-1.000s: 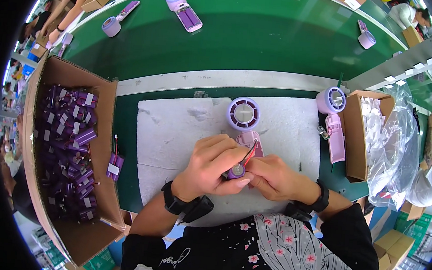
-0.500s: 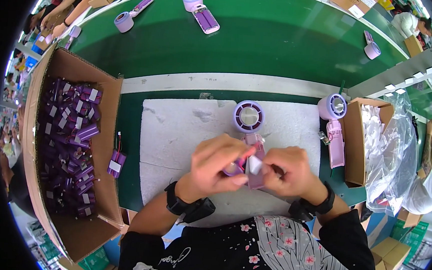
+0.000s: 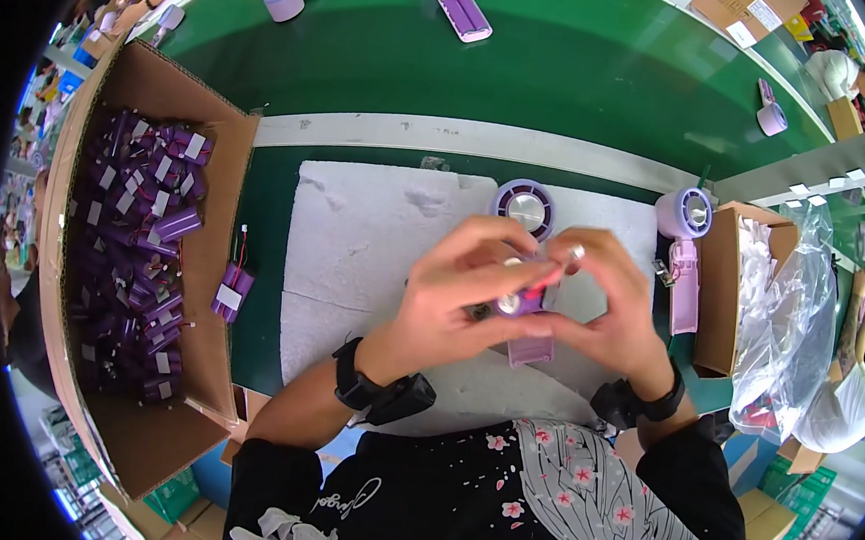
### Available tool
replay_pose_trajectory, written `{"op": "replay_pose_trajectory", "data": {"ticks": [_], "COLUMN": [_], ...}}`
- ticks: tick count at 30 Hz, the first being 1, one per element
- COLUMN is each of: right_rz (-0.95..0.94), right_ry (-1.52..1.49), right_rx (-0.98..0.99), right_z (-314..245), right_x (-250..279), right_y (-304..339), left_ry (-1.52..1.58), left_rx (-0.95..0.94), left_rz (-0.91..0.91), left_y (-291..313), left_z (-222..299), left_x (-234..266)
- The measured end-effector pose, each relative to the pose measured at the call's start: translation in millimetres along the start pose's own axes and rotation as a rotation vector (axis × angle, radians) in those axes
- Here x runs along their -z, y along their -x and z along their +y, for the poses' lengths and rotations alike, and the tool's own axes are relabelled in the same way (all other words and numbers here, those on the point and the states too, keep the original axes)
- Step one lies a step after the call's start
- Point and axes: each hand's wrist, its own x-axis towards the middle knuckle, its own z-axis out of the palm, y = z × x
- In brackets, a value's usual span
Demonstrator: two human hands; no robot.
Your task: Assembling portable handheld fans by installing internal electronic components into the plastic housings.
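Observation:
My left hand (image 3: 472,278) is closed around a purple battery pack (image 3: 506,303), its round cell ends partly showing between the fingers. Red wires (image 3: 544,281) show beside it, blurred. My right hand (image 3: 606,297) is curled against the pack's other side, pinching a small white piece (image 3: 576,252) at the fingertips; its kind is unclear. Below my hands lies a lilac handheld fan, its round head (image 3: 525,212) beyond them and its open pink handle (image 3: 530,351) nearer me. My fingers hide the middle of the fan. It rests on a white foam board (image 3: 354,249).
At left, a cardboard box (image 3: 223,255) holds many purple battery packs; another pack (image 3: 233,291) lies beside it. An open-handled fan (image 3: 685,288) lies right, beside a box of white slips (image 3: 754,262) and clear plastic bag (image 3: 799,336). More fans (image 3: 464,11) sit on the green belt (image 3: 366,75).
Both hands have moved up over the fan, nearer its head. The white piece has come away from the handle area to my right fingertips. The whole view has shifted slightly.

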Motion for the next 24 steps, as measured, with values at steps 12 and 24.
{"op": "replay_pose_trajectory", "data": {"ticks": [12, 24], "right_rz": [0.273, -0.022], "right_ry": [-0.524, -0.005], "right_rx": [-0.52, -0.382], "right_z": [25.7, 32.7], "right_x": [-15.0, -23.4], "right_y": [15.3, 14.7], "left_ry": [-0.559, -0.154], "left_rx": [0.391, 0.516], "left_rz": [-0.355, -0.379], "left_y": [-6.3, -1.3], "left_z": [-10.0, -28.5], "left_x": [12.9, 16.1]}}
